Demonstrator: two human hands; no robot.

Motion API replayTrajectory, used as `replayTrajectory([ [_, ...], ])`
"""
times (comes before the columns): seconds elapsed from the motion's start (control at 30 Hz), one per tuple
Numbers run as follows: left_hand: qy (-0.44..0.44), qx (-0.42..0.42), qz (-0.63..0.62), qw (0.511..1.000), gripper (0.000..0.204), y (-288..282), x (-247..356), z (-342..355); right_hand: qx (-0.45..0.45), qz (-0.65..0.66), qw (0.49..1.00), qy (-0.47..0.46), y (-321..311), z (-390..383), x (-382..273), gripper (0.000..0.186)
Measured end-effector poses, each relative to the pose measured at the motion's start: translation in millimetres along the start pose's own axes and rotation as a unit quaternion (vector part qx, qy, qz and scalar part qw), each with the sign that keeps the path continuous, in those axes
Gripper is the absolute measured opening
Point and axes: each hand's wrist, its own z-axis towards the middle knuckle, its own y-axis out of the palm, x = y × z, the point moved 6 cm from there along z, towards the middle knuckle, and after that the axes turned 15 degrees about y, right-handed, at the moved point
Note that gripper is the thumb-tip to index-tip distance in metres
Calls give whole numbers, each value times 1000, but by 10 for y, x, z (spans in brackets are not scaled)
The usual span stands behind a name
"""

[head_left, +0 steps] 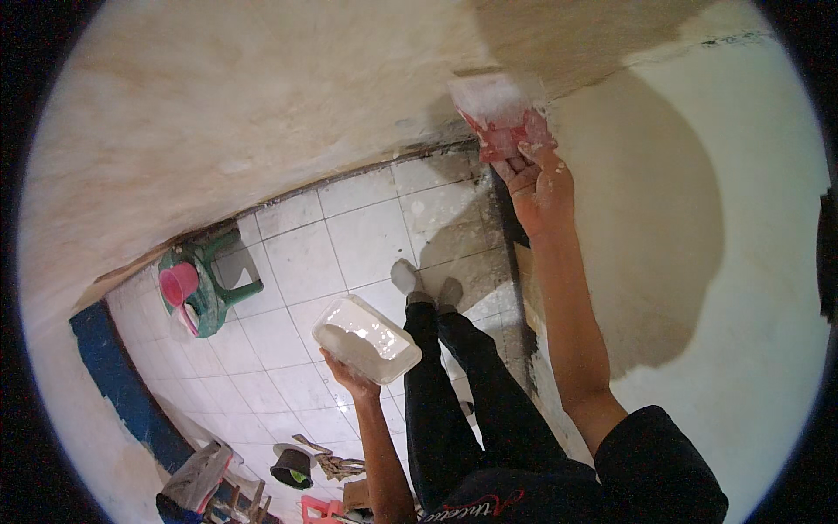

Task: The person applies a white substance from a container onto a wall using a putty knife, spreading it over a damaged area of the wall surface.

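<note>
My right hand (537, 192) is raised at the upper right, its fingers closed on a red scraper (515, 131) coated in white paste. The scraper's wide blade is at the beige wall (262, 87), near the corner with a paler wall (742, 262); whether it touches cannot be made out. Lower in the view, my left hand (353, 375) holds a white rectangular plastic tub (367, 341) from its side, with glossy white paste inside.
A green plastic stool (214, 310) with a pink dipper (179, 284) stands left on the white tiled floor (292, 244). A dark bucket (291, 467), rags (336, 463) and clutter lie lower left, beside a blue-painted wall band (122, 384). My socked feet are below me.
</note>
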Motion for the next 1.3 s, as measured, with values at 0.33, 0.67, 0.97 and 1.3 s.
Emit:
replayTrajectory([
  [0.33,30,3,53,998,67,-206,391,-235,32,-550,808,-209,-1024,1531,-428,21],
  [0.67,-2,-70,-36,997,68,-39,809,-766,-45,37,998,15,379,-45,-1741,11],
  [0.97,42,-114,-82,989,67,-123,1410,-752,-78,72,993,-43,1160,-1582,-2298,27],
  [1.3,82,-111,-196,971,64,-535,2214,-600,-38,-1,995,-94,1325,-1610,-2195,29],
])
